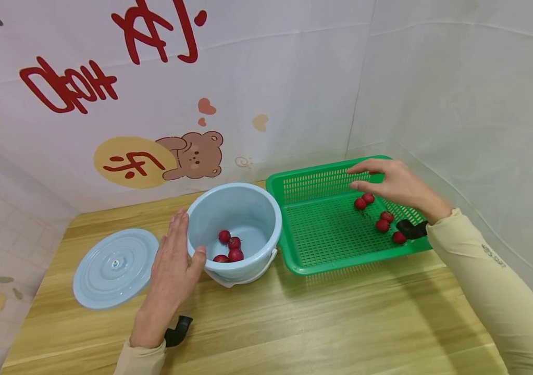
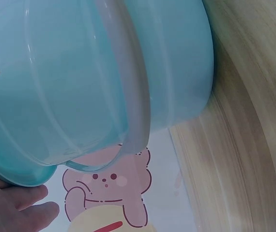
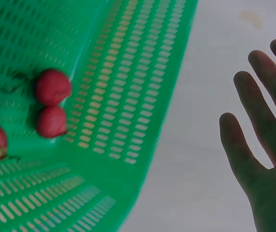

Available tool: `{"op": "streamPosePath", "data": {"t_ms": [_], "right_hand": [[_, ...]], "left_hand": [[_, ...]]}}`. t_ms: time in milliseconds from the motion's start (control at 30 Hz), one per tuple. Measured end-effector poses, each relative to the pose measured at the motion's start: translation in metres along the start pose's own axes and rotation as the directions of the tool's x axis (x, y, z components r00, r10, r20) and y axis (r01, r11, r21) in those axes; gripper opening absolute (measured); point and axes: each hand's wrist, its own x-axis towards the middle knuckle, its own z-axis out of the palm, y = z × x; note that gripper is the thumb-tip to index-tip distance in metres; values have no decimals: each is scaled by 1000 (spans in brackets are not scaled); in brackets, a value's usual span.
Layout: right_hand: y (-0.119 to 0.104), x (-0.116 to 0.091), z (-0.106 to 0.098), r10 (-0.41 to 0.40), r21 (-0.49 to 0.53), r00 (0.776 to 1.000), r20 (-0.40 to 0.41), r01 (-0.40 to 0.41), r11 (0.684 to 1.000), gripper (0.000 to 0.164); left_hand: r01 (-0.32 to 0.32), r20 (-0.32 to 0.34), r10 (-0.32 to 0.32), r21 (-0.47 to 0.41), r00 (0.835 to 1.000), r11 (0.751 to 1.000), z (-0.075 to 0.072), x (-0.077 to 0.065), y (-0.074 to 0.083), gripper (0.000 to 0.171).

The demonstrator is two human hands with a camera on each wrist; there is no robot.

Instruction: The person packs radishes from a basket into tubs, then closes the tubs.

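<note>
We've got red radishes (image 1: pixel 382 225) in the green basket (image 1: pixel 318 234), six to eight o'clock from our right hand (image 1: pixel 397 183), thumb and fingers parted! Our left hand (image 1: pixel 171 265), fingers straight, is at nine o'clock alongside the blue bucket (image 1: pixel 228 208).

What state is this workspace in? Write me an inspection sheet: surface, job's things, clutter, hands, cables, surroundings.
Surface: wood-grain table, bare along its front.
Job's things: pale blue bucket, upright and uncovered, four red radish-like pieces visible inside; green basket beside it, five more pieces visible.
Clutter: blue lid lying flat, left of the bucket.
Left hand: at the bucket's rim, fingers extended.
Right hand: above the basket's right part, fingers apart, nothing seen in it.
Cables: nothing seen.
Surroundings: white wall covering behind, printed with red characters and a cartoon bear.
</note>
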Motion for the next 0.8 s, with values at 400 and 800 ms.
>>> {"op": "streamPosePath", "data": {"t_ms": [400, 800], "right_hand": [[43, 14, 6, 107, -43, 983, 149, -102, 994, 54], [71, 18, 15, 153, -60, 967, 206, -143, 988, 56]], "left_hand": [[-3, 7, 3, 9, 1000, 1000, 1, -1, -1, 74], [4, 6, -4, 4, 1000, 1000, 1, -1, -1, 75]]}}
